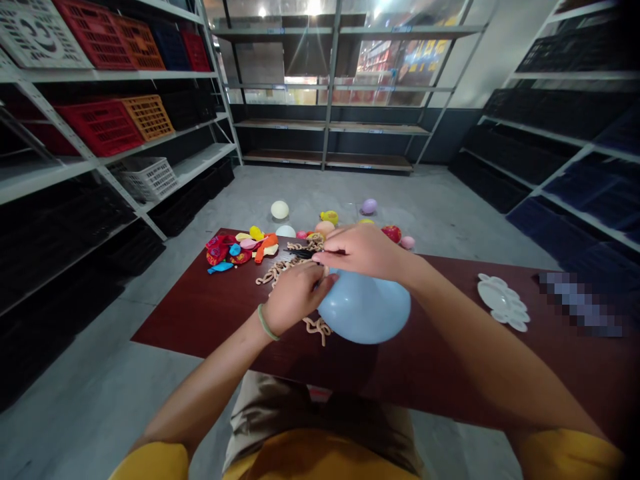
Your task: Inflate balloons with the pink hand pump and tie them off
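A light blue inflated balloon rests low over the dark red table, its neck end toward the left. My left hand, with a green band on the wrist, is closed at the balloon's neck. Reaching over the balloon's top, my right hand pinches at the same end; the neck itself is mostly hidden by the fingers. Tan twisted cords lie in loose coils behind and beside my left hand. Just past my fingertips is a small black item, too small to name.
Uninflated coloured balloons are piled at the table's far left corner. A white flower-edged plate lies on the right. Inflated balloons, one pale yellow balloon among them, sit on the floor beyond. Shelves with crates stand around.
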`<move>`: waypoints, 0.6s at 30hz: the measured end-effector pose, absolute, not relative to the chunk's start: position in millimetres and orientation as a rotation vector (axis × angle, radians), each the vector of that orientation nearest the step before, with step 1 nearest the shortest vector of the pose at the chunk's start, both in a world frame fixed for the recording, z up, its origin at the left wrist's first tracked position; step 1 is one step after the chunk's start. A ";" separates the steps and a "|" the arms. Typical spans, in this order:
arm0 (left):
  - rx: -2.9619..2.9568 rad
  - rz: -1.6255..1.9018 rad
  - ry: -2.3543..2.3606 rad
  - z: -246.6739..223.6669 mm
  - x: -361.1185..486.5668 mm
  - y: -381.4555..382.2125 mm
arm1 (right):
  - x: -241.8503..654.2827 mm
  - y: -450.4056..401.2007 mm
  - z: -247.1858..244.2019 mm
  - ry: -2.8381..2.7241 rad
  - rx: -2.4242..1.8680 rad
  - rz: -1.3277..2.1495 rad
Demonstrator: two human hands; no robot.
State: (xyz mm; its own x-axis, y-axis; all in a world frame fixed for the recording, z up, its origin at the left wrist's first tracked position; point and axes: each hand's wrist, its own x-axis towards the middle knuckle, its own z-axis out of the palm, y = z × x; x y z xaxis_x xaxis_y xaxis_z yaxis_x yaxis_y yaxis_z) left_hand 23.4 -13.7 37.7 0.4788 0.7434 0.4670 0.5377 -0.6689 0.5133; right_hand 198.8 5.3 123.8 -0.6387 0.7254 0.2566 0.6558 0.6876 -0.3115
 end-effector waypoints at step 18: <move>1.296 0.906 0.867 39.0 4.7 -8.2 | 233.0 8.5 118.5 -2.395 -1.000 0.871</move>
